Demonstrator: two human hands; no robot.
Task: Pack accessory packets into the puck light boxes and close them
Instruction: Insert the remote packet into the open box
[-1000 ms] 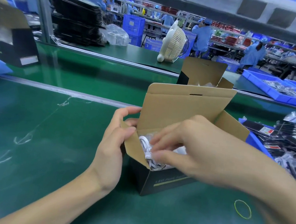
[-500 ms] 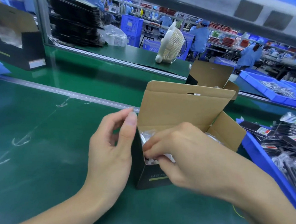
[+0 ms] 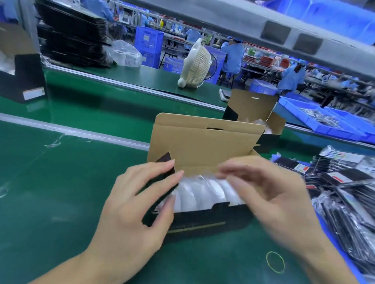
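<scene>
The left hand (image 3: 137,196) presses the box's (image 3: 208,221) left side flap with relaxed fingers. The right hand (image 3: 275,196), blurred, seems spread loose over the wrapped lights (image 3: 204,194). A rubber band (image 3: 275,262) lies on the tabletop (image 3: 40,185) nearby.

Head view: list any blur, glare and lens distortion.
Head view: motion blur smears the right hand; the left hand and open box are sharper. Glare streaks the green belt. Wide-angle distortion bows and tilts the overhead rail.
</scene>
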